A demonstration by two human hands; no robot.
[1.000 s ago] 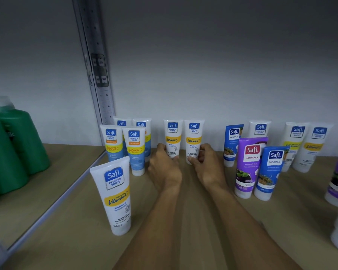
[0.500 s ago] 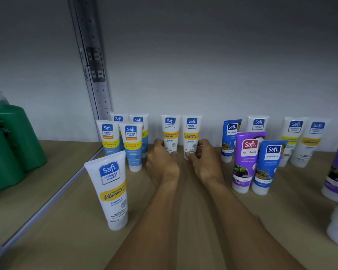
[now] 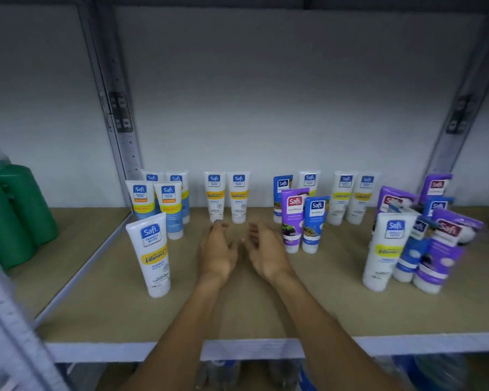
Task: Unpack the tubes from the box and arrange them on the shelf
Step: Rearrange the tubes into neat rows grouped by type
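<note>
Two bare forearms are seen, the left forearm [image 3: 175,334] and the right forearm [image 3: 331,334], uncovered from the wrists to the lower edge of the view. The left hand [image 3: 218,255] and the right hand [image 3: 266,255] are bare as well. The fingers [image 3: 253,230] are blurred, so finer detail cannot be made out.

tubes [image 3: 226,197]: glossy plastic | shelf [image 3: 266,311]: matt wood board | upright [image 3: 119,108]: perforated metal

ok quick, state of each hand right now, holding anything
Left hand: open, fingers relaxed, holding nothing.
Right hand: open, fingers loosely spread, holding nothing.
</note>
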